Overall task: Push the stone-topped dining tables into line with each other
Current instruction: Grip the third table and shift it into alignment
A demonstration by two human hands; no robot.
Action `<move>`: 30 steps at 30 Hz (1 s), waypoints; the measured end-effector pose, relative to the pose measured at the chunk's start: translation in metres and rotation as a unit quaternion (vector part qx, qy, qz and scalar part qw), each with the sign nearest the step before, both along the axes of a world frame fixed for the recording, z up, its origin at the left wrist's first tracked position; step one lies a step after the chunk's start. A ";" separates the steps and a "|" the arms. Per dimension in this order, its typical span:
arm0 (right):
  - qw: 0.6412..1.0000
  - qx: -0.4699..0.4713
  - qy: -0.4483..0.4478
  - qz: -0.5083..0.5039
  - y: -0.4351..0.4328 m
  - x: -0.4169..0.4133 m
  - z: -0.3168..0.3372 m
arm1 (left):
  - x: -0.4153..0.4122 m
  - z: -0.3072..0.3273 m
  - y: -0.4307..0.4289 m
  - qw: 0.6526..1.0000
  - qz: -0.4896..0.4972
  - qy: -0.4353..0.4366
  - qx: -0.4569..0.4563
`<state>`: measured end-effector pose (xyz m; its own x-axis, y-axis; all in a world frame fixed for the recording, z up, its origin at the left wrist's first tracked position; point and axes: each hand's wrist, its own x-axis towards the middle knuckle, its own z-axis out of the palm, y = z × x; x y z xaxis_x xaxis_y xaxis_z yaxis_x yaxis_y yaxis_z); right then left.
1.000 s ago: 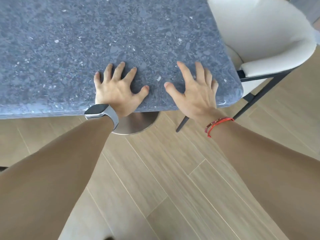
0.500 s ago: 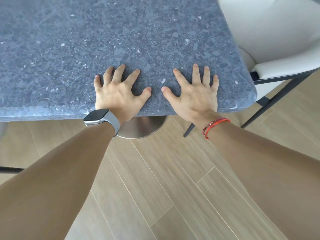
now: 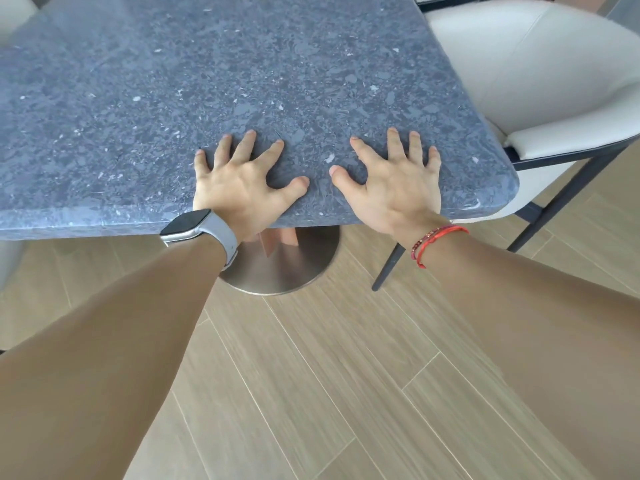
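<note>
Nearest the camera, pale wood-plank floor (image 3: 346,375) and two bare forearms reaching forward. Left hand (image 3: 239,188), grey smartwatch (image 3: 199,226) on the wrist, lies flat, fingers spread, palm down on the near edge of the blue-grey speckled stone tabletop (image 3: 207,81); it grips nothing. Right hand (image 3: 394,188), red cord bracelet (image 3: 436,240) on the wrist, is flat and splayed the same way, just beside the rounded near-right corner. Both hands sit about level, neither clearly nearer. Round brushed-metal pedestal base (image 3: 280,265) shows under the edge between the wrists. The slab extends straight ahead and left of the hands, so a push likely goes forward. Cream upholstered chair with dark metal legs (image 3: 540,81) sits close beside the right edge. No second table visible; alignment cannot be judged.
</note>
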<state>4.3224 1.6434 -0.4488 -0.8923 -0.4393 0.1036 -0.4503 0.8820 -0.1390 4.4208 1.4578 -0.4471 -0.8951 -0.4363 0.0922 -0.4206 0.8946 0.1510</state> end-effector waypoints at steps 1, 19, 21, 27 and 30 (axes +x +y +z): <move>1.000 -0.003 0.004 -0.002 0.000 0.000 0.000 | 0.000 -0.001 0.000 1.000 -0.003 0.001 -0.005; 1.000 -0.014 0.017 0.007 -0.003 -0.002 0.002 | -0.005 -0.002 0.003 0.999 0.015 0.011 -0.028; 1.000 -0.016 0.016 0.008 -0.003 -0.002 0.003 | -0.006 -0.002 0.003 0.999 0.015 0.015 -0.030; 1.000 -0.011 0.007 0.009 -0.003 -0.003 0.006 | -0.007 -0.001 0.003 0.999 0.009 0.022 -0.030; 1.000 -0.014 0.009 0.008 -0.003 -0.002 0.006 | -0.007 0.000 0.003 0.999 0.010 0.018 -0.029</move>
